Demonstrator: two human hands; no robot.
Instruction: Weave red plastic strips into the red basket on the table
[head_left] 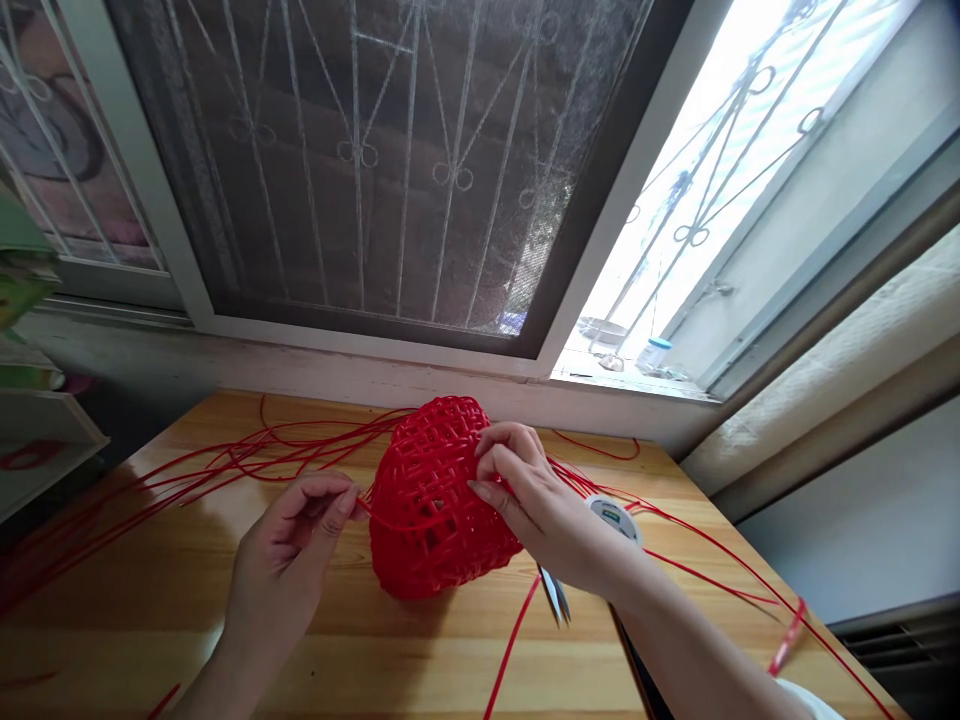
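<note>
A red woven basket [431, 500] lies on its side on the wooden table [187, 590]. My right hand [529, 495] rests on the basket's right side, fingers pinching its weave. My left hand [296, 545] sits just left of the basket and pinches a red strand [390, 523] that runs across the basket's face. Several long red strands [247, 460] trail from the basket toward the left and far side of the table.
Scissors [555, 595] and a white tape roll [613, 517] lie partly hidden under my right wrist. More red strands [720, 560] run to the right edge. A window with a metal grille [405, 160] rises behind the table. Shelves [37, 430] stand at the left.
</note>
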